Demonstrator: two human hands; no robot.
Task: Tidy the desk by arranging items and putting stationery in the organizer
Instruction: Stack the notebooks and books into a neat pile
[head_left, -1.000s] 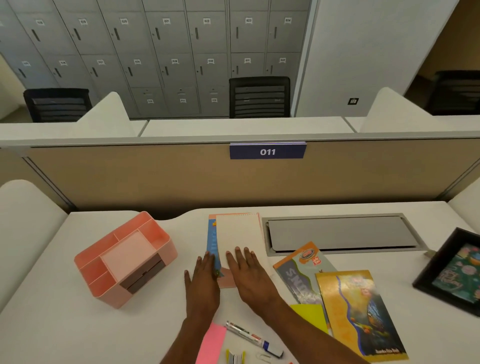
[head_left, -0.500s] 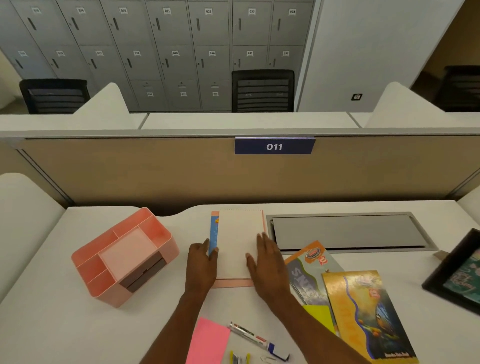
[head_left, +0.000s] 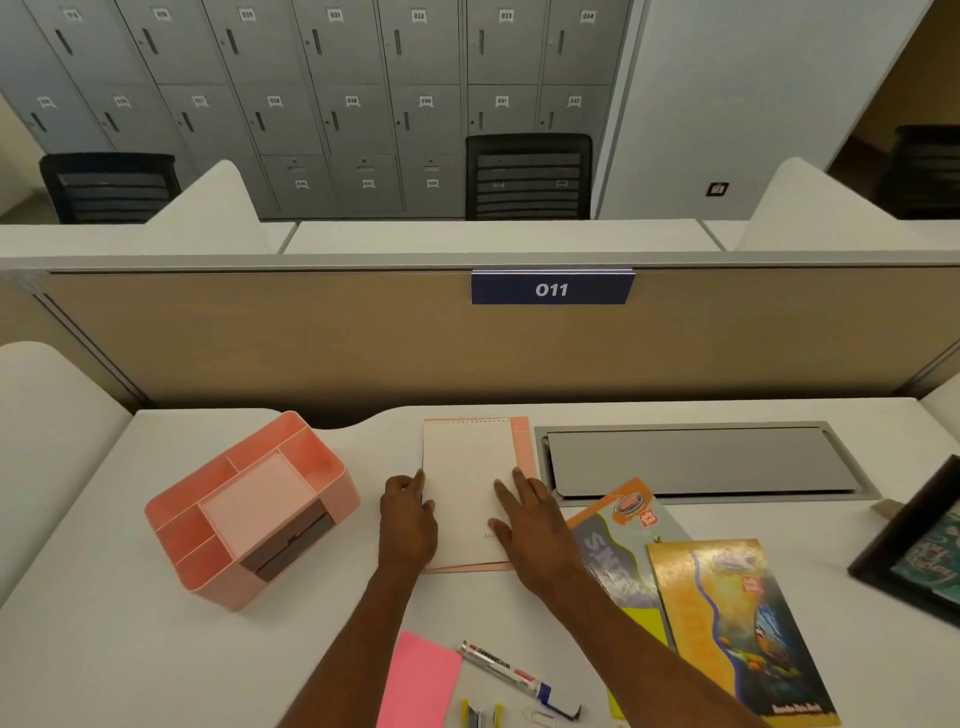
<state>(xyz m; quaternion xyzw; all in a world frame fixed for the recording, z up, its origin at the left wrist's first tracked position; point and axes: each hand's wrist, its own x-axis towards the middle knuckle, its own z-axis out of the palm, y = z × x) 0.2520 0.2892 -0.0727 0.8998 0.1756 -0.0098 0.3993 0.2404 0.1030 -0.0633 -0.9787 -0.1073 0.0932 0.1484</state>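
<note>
A white notepad (head_left: 467, 478) lies on a pink sheet (head_left: 523, 452) at the desk's middle back. My left hand (head_left: 408, 519) touches the pad's left edge with its fingertips. Flat on the pad's right side lies my right hand (head_left: 535, 525), fingers straight. The pink desk organizer (head_left: 249, 509) stands to the left, its compartments holding nothing. Near the front edge lie a pink sticky pad (head_left: 418, 680), a marker (head_left: 519, 678), a small yellow and grey item (head_left: 480, 714) and a paper clip (head_left: 540, 718).
Two booklets lie right of my right arm: a grey-orange one (head_left: 621, 540) and a yellow one (head_left: 737, 623) over a yellow-green sheet (head_left: 647, 623). A grey cable hatch (head_left: 696, 460) is set in the desk. A black picture frame (head_left: 919, 545) lies far right. A beige partition (head_left: 363, 338) closes the back.
Both hands slid the white notepad left and back over the pile. The blue booklet's edge that showed at its left is now almost covered, and the pink sheet shows at the right.
</note>
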